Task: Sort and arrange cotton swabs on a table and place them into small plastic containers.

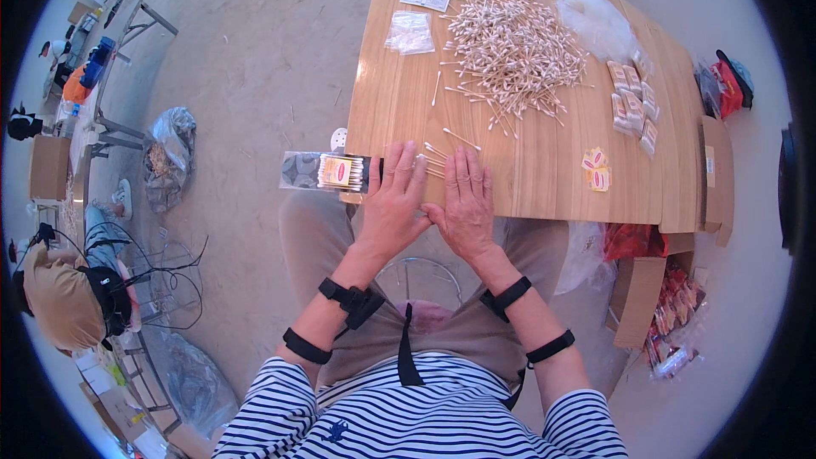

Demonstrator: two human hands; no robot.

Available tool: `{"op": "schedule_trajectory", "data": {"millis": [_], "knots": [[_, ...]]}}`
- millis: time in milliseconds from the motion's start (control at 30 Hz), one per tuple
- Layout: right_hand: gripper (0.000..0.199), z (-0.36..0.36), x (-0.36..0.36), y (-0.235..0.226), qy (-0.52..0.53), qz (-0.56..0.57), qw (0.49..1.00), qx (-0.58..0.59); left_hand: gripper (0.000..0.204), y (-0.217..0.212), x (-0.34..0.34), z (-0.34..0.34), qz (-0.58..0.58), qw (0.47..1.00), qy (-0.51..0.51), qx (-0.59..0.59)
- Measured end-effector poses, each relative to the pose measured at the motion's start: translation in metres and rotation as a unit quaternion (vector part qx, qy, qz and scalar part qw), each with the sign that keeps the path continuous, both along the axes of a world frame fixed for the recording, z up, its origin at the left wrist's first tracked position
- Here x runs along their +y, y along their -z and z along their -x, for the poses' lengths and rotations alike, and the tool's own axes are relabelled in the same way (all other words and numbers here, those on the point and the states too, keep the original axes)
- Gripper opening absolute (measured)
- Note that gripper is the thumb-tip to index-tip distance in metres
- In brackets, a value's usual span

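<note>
My left hand [393,201] lies palm down at the table's near edge, fingers stretched out and open. Beside it, thumbs touching, my right hand [463,204] is also flat and open. A few cotton swabs [434,153] lie at and between the fingertips; what is under the palms is hidden. One loose swab [462,138] rests just beyond the right fingers. Left of my left hand, a clear bag of cotton swabs [340,172] with a yellow and red label sits on a dark patterned strip [301,170], which juts past the table's left edge.
A big heap of cotton swabs [514,47] covers the far middle of the wooden table [391,110]. Clear bags [410,32] lie at far left. Filled packs [631,102], yellow labels [597,170] and clear plastic [595,17] are on the right. An open carton [637,302] stands below right.
</note>
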State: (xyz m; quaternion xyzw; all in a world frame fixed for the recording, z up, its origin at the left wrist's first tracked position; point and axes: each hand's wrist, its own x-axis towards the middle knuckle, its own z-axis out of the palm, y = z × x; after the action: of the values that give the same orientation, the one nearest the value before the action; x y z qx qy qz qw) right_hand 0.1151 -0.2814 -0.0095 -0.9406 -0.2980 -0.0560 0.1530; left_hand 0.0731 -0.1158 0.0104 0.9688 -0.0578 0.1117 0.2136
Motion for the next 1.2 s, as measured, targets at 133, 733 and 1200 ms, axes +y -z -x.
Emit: {"op": "schedule_trajectory", "data": {"millis": [133,733,1200], "knots": [[0.099,0.000,0.000,0.002,0.001,0.007,1.000,-0.001,0.091,0.002,-0.004,-0.006,-0.014,1.000,0.001,0.014],[0.088,0.000,0.002,-0.005,-0.018,-0.039,0.998,0.040,0.098,0.007,-0.011,-0.013,0.002,0.999,0.036,0.023],[0.032,-0.056,-0.009,-0.030,0.089,-0.127,0.988,0.028,0.120,0.005,-0.023,-0.016,-0.043,0.995,0.062,0.059]]}}
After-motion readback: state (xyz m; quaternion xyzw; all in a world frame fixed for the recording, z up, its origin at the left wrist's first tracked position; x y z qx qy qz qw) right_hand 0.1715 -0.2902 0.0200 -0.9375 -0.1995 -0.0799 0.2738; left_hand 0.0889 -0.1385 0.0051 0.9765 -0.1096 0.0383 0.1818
